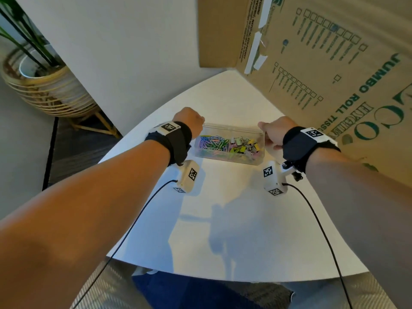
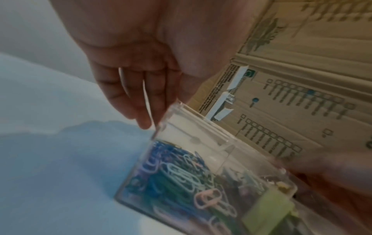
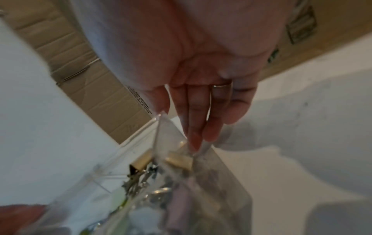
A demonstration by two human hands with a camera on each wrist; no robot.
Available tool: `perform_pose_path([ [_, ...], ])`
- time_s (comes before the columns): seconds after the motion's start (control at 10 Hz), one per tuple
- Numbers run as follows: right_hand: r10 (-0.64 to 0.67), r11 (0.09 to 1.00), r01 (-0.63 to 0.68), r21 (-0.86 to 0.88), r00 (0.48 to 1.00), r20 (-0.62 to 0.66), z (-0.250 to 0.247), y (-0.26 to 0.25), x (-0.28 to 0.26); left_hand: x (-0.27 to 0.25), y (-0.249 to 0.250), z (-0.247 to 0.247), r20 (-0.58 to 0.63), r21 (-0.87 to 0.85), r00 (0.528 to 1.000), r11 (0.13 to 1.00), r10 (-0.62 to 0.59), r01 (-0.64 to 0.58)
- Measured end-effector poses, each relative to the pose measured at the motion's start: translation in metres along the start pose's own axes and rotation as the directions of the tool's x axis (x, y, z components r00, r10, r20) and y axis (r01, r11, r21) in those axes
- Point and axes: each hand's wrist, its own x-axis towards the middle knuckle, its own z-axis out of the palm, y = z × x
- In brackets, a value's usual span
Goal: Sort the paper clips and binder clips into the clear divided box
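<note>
Both forearms reach to twelve o'clock. The left hand (image 1: 189, 121) and right hand (image 1: 273, 132), fingers straight, press the ends of the clear box (image 1: 229, 160) mid-table (image 1: 223, 219). Paper clips (image 1: 211, 142) lie at nine, binder clips (image 1: 244, 144) at three. Likely closing: steady both ends evenly.

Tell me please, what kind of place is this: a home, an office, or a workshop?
Probably an office or a home room used for storage, though I cannot be sure. A white table stands against a plain wall, a large cardboard box printed for jumbo roll tissue stands on it, and a potted plant in a wicker stand sits on the floor.
</note>
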Motion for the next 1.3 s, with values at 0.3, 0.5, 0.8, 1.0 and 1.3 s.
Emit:
perform_pose_path([
  [0.3,-0.251,0.911,0.292,0.292,0.953,-0.170,-0.004,0.003,-0.006,-0.003,0.005,-0.016,-0.075,-0.106,0.987,0.983,0.142,-0.149],
  [0.5,-0.276,0.907,0.335,0.255,0.931,-0.240,-0.004,0.010,-0.028,-0.039,-0.005,-0.027,-0.099,0.063,0.938,0.942,0.333,-0.328],
  [0.8,-0.488,0.869,0.478,-0.124,0.871,-0.061,0.013,0.027,-0.044,-0.071,-0.039,-0.004,0.070,0.345,0.911,0.847,0.405,-0.404],
  [1.0,-0.524,0.848,0.511,-0.137,0.849,-0.075,0.018,0.032,-0.039,-0.076,-0.031,-0.006,0.093,0.471,0.899,0.776,0.428,-0.418],
  [1.3,-0.647,0.758,0.626,-0.185,0.756,-0.096,0.024,0.028,-0.070,-0.100,-0.024,-0.015,0.092,0.384,0.905,0.824,0.415,-0.417],
])
